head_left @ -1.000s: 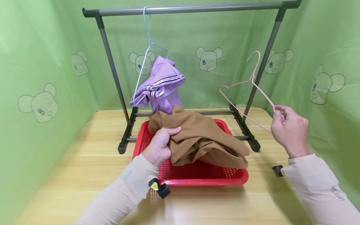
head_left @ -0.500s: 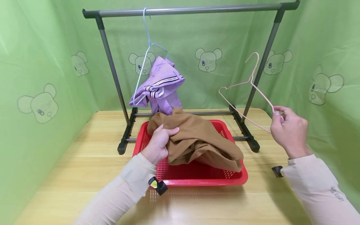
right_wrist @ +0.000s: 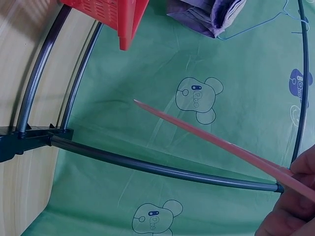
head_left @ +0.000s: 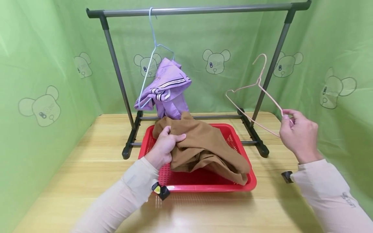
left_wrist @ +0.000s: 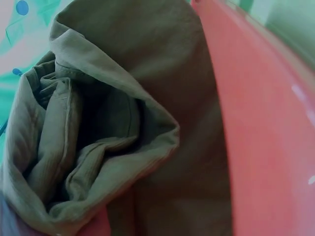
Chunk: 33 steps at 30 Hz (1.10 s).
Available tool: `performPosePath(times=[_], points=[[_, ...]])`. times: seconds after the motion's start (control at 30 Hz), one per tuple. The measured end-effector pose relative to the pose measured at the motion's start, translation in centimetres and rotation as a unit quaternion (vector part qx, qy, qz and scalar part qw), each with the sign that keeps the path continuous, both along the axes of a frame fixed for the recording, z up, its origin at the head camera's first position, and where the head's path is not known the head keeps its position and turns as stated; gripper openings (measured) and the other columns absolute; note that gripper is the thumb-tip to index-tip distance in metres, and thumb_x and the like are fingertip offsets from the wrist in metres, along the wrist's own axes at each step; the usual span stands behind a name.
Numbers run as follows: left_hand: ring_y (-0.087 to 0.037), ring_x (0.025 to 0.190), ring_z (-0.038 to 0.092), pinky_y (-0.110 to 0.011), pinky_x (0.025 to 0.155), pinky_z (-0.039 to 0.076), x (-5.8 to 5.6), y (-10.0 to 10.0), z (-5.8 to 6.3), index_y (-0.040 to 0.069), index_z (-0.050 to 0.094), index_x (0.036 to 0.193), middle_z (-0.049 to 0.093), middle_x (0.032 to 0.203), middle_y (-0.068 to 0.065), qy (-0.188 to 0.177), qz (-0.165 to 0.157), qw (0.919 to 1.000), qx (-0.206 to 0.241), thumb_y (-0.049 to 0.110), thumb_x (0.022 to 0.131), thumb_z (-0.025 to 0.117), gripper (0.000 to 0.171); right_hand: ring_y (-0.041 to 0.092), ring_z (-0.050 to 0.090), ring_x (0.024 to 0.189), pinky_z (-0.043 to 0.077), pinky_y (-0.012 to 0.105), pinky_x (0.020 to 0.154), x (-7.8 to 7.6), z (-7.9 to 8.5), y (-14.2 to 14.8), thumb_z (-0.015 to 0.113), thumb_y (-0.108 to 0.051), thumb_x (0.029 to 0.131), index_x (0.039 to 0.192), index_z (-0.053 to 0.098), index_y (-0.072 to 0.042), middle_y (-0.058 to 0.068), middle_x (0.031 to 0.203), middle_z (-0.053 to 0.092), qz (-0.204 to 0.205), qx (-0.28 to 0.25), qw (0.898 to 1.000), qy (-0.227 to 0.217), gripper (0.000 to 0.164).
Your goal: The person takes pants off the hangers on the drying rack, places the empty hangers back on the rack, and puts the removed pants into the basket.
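Observation:
My left hand (head_left: 163,145) grips a bunched brown garment (head_left: 207,139) by its left end, thumb on top and fingers beneath. The cloth spreads over the red basket (head_left: 209,188), its right end drooping inside near the front right corner. In the left wrist view, the garment's folded layers (left_wrist: 182,88) gape open beside the basket wall (left_wrist: 270,128). On the right, my right hand (head_left: 300,137) pinches a pink wire hanger (head_left: 259,80) by one shoulder, hook up and well apart from the garment. The right wrist view shows the hanger edge-on (right_wrist: 231,146) between fingers and thumb.
A clothes rack's rail (head_left: 218,10) runs across the top, its black feet (head_left: 262,149) beside the basket. A blue hanger (head_left: 155,45) on it holds a purple garment (head_left: 172,81) with striped trim. Green cloth walls (head_left: 43,74) surround the wooden table (head_left: 87,181).
My left hand has shifted slightly left and down with the brown garment, whose right end has dropped from over the basket's right rim to inside it. The pink hanger has moved slightly left.

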<state>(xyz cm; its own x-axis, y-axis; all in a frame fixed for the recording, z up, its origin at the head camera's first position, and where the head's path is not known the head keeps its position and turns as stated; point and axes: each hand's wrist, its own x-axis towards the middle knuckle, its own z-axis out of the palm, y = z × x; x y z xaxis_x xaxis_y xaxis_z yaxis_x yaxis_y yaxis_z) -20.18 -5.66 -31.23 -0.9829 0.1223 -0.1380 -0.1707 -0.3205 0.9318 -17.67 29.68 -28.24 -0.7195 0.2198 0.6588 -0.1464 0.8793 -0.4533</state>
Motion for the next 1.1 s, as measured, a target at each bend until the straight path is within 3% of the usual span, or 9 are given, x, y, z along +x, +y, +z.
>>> performPosePath(times=[0.23, 0.37, 0.6, 0.7, 0.77, 0.87, 0.93, 1.0, 1.1], points=[[-0.019, 0.093, 0.059, -0.033, 0.085, 0.050, 0.1, -0.4, 0.2, 0.007, 0.043, 0.103, 0.057, 0.107, -0.008, 0.011, -0.011, 0.9988, -0.046, -0.004, 0.088, 0.063, 0.028, 0.020, 0.042, 0.049, 0.031, 0.031, 0.049, -0.2, 0.0, 0.1, 0.045, -0.014, 0.098, 0.115, 0.065, 0.005, 0.018, 0.071, 0.060, 0.002, 0.003, 1.000, 0.011, 0.032], [-0.020, 0.095, 0.059, -0.034, 0.087, 0.050, 0.2, -0.5, 0.4, 0.007, 0.041, 0.107, 0.057, 0.110, -0.010, 0.012, -0.020, 0.9979, -0.060, -0.003, 0.090, 0.062, 0.029, 0.018, 0.041, 0.048, 0.031, 0.030, 0.048, -0.2, 0.0, 0.1, 0.045, -0.013, 0.098, 0.115, 0.064, 0.006, 0.018, 0.071, 0.060, 0.003, 0.002, 1.000, 0.007, 0.032], [-0.023, 0.103, 0.056, -0.036, 0.093, 0.046, 0.1, -0.7, 0.3, 0.010, 0.029, 0.128, 0.053, 0.120, -0.014, 0.047, -0.012, 0.9956, -0.080, -0.008, 0.087, 0.063, 0.056, 0.017, 0.042, 0.048, 0.033, 0.032, 0.048, -0.1, 0.1, 0.1, 0.045, -0.015, 0.099, 0.117, 0.064, 0.005, 0.017, 0.073, 0.060, 0.002, 0.000, 1.000, -0.011, 0.033], [-0.026, 0.106, 0.055, -0.037, 0.092, 0.047, 0.0, -0.9, 0.3, 0.012, 0.028, 0.132, 0.051, 0.125, -0.014, 0.070, -0.023, 0.9933, -0.089, -0.012, 0.086, 0.062, 0.062, 0.015, 0.042, 0.048, 0.033, 0.030, 0.047, -0.1, 0.1, 0.2, 0.044, -0.015, 0.099, 0.117, 0.063, 0.004, 0.017, 0.074, 0.060, 0.001, -0.003, 1.000, -0.012, 0.033], [-0.026, 0.109, 0.054, -0.037, 0.094, 0.046, 0.0, -1.1, 0.4, 0.013, 0.029, 0.135, 0.048, 0.129, -0.014, 0.086, -0.033, 0.9886, -0.119, -0.013, 0.086, 0.062, 0.065, 0.014, 0.041, 0.047, 0.033, 0.028, 0.044, -0.1, 0.0, 0.2, 0.044, -0.015, 0.099, 0.118, 0.063, 0.005, 0.018, 0.074, 0.060, 0.002, -0.003, 1.000, -0.014, 0.033], [-0.028, 0.115, 0.051, -0.039, 0.098, 0.042, 0.1, -1.5, 0.7, 0.016, 0.029, 0.139, 0.042, 0.135, -0.016, 0.105, -0.046, 0.9761, -0.185, -0.009, 0.086, 0.065, 0.068, 0.014, 0.040, 0.045, 0.032, 0.028, 0.041, -0.1, -0.2, 0.2, 0.044, -0.015, 0.099, 0.117, 0.063, 0.005, 0.018, 0.075, 0.060, 0.003, 0.000, 1.000, -0.014, 0.033], [-0.029, 0.120, 0.048, -0.042, 0.103, 0.038, 0.3, -1.9, 0.9, 0.018, 0.031, 0.140, 0.040, 0.138, -0.017, 0.125, -0.051, 0.9608, -0.242, -0.005, 0.086, 0.068, 0.070, 0.014, 0.040, 0.045, 0.032, 0.029, 0.042, -0.1, -0.3, 0.2, 0.045, -0.014, 0.099, 0.116, 0.063, 0.006, 0.018, 0.074, 0.060, 0.004, 0.002, 1.000, -0.012, 0.032], [-0.030, 0.125, 0.041, -0.046, 0.106, 0.034, 0.5, -2.2, 1.1, 0.021, 0.033, 0.141, 0.037, 0.138, -0.020, 0.146, -0.057, 0.9415, -0.299, 0.001, 0.086, 0.071, 0.070, 0.015, 0.040, 0.046, 0.032, 0.029, 0.045, -0.1, -0.4, 0.2, 0.045, -0.013, 0.098, 0.116, 0.064, 0.006, 0.018, 0.074, 0.061, 0.004, 0.003, 1.000, -0.006, 0.032], [-0.031, 0.134, 0.028, -0.051, 0.109, 0.028, 0.7, -2.6, 1.3, 0.024, 0.039, 0.141, 0.030, 0.144, -0.022, 0.196, -0.062, 0.8997, -0.385, 0.009, 0.086, 0.073, 0.067, 0.015, 0.041, 0.046, 0.032, 0.029, 0.046, -0.2, -0.4, 0.2, 0.045, -0.012, 0.098, 0.115, 0.064, 0.006, 0.018, 0.073, 0.060, 0.007, 0.001, 1.000, 0.002, 0.031]])
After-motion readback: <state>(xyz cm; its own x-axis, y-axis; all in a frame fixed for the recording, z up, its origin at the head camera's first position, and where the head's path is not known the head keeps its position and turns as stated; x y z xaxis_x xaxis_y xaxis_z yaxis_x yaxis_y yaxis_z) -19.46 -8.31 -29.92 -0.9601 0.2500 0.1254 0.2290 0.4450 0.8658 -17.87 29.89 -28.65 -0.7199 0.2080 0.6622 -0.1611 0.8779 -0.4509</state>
